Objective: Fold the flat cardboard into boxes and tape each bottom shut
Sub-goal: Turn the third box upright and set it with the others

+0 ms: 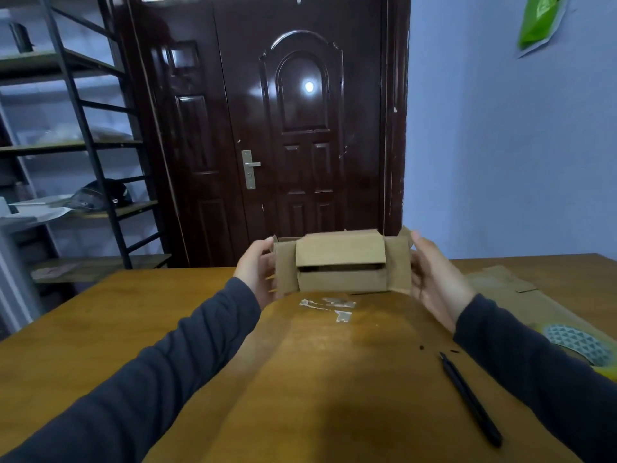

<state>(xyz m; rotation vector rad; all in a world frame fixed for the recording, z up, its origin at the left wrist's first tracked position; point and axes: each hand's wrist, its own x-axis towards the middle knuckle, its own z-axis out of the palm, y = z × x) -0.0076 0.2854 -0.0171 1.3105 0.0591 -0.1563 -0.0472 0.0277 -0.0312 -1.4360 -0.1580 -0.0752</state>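
Note:
A small brown cardboard box (340,262) is held above the far part of the wooden table (133,329), its flapped end facing me. Two long flaps are folded inward with a dark gap between them, and the short side flaps stick out left and right. My left hand (257,272) grips the box's left side. My right hand (434,279) grips its right side and flap. A stack of flat cardboard (507,285) lies on the table to the right. A roll of tape (577,345) lies at the right edge, partly hidden by my right sleeve.
A black pen-like cutter (470,399) lies on the table at the front right. Torn tape scraps (330,307) stick to the tabletop below the box. A dark door (300,128) stands behind the table, and a metal shelf rack (83,145) is at the left.

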